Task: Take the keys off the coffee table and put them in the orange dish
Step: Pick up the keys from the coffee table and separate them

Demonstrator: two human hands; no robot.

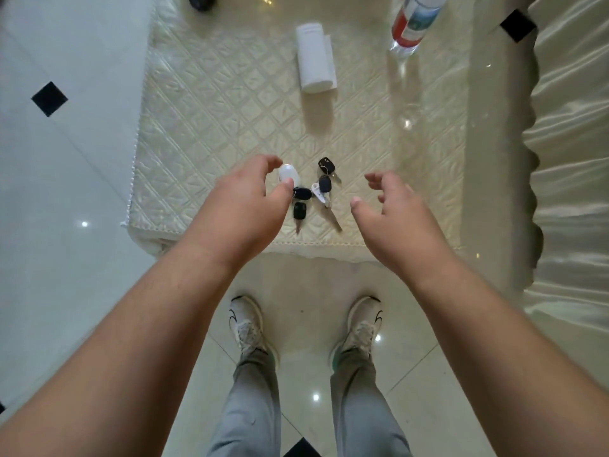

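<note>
Quilted coffee table [204, 103]: keys [314, 192] lie between my hands. Left hand [245, 196] and right hand [395, 212] are unclenched, empty; I should scoop the whole bunch.

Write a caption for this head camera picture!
Two open hands, left and right, reach for keys on the coffee table.

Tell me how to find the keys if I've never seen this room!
Look at the low coffee table with the shiny quilted cream cover. Near its front edge, between the left hand and the right hand, lies the bunch of keys. It is the only dark, jumbled thing there: black key heads and a white tag, unlike the plain white roll and the clear bottle farther back.
</note>
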